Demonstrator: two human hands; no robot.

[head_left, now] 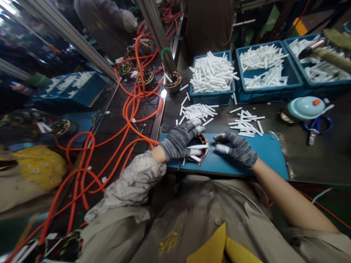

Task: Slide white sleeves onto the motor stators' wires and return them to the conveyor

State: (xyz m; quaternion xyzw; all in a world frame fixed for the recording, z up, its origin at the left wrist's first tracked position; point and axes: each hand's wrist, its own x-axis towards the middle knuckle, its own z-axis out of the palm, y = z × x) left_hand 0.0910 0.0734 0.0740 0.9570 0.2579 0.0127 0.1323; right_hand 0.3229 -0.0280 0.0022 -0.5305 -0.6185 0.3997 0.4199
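On the blue mat (263,157) sits a round wound stator (204,140) with dark windings and red wires at its rim. White tubes (201,147) stick out across its near side. My left hand (179,140), in a grey glove with white fingertips, grips the stator from the left and covers much of it, its fingers on the far side and its thumb on the near side. To the right of the stator, my right hand (237,148), gloved alike, hovers with thumb and fingers apart; nothing shows between them.
Loose white tubes (199,112) lie beyond the mat, with another pile (246,123) farther right. Blue bins (212,98) of tubes stand behind. A light-blue lidded container (305,107) and blue-handled scissors (318,126) lie right. Orange hoses (128,128) and more stators (173,81) fill the left.
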